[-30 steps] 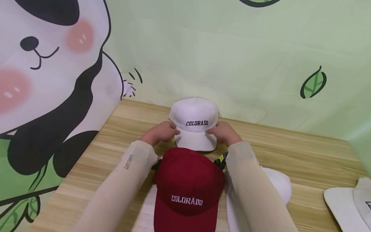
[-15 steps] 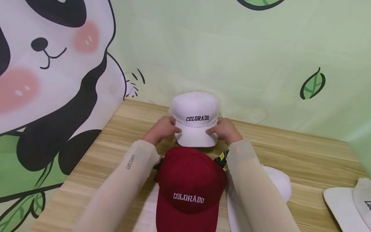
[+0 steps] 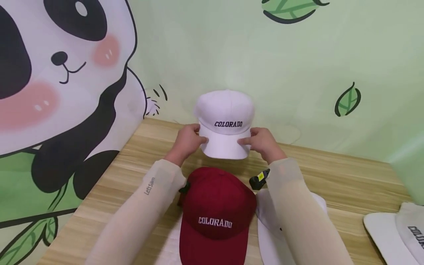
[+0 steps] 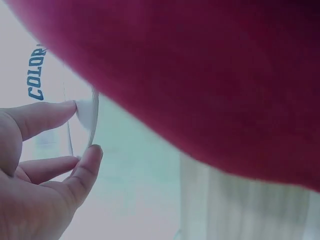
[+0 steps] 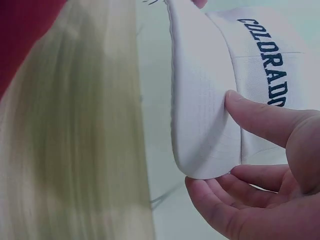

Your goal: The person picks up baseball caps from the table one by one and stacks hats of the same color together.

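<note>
A white baseball cap [image 3: 225, 110] with dark COLORADO lettering is held up over the back of the table, brim toward me. My left hand [image 3: 188, 141] pinches one side of its brim, thumb on top and fingers beneath, as the left wrist view also shows. On the other side my right hand [image 3: 265, 142] grips the brim the same way; the right wrist view shows its thumb on the brim [image 5: 200, 110]. Between my forearms, nearer to me, sits a red baseball cap [image 3: 216, 198] with white COLORADO lettering.
Another white cap [image 3: 271, 228] lies right of the red one, partly hidden under my right sleeve. Farther right is one more white cap [image 3: 391, 232], cut off by the frame. Behind the wooden table [image 3: 331, 176] stands a green wall [image 3: 298, 73] with a panda picture.
Both hands have raised the white cap from low over the back of the table, so it now stands higher against the wall. The head view has shifted slightly.
</note>
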`<control>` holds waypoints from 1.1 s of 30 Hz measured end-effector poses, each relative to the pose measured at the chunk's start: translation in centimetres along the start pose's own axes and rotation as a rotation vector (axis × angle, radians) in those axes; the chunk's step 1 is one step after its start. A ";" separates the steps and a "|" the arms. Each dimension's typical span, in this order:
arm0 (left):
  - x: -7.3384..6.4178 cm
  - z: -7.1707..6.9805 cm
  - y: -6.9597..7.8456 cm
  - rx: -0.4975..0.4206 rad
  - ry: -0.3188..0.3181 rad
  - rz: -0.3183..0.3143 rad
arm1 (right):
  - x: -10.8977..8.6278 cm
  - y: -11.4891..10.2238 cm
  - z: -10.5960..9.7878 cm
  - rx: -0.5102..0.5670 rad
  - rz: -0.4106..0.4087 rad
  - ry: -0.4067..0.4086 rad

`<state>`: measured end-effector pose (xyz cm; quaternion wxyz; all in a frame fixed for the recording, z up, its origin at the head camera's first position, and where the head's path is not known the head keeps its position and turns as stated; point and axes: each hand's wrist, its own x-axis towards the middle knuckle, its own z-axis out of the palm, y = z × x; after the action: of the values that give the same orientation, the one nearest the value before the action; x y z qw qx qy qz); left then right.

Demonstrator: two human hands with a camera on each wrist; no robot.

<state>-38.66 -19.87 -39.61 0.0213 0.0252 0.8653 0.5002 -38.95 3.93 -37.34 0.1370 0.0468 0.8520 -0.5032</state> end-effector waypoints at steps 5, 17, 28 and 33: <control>-0.6 0.0 1.3 0.016 0.021 0.032 | -1.6 -0.7 -1.2 -0.070 -0.043 0.046; -3.1 0.1 4.9 0.008 -0.042 0.046 | -6.0 -0.8 -4.1 -0.230 -0.155 0.172; -6.8 1.7 8.2 0.040 -0.090 0.082 | -11.6 -0.2 -7.0 -0.254 -0.181 0.198; -7.9 2.7 8.6 0.054 -0.093 0.124 | -13.3 0.5 -7.9 -0.297 -0.186 0.221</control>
<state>-30.42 -13.70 -33.39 0.0298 0.1025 0.8733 0.4753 -27.56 11.76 -30.41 0.0011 0.0019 0.9273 -0.3744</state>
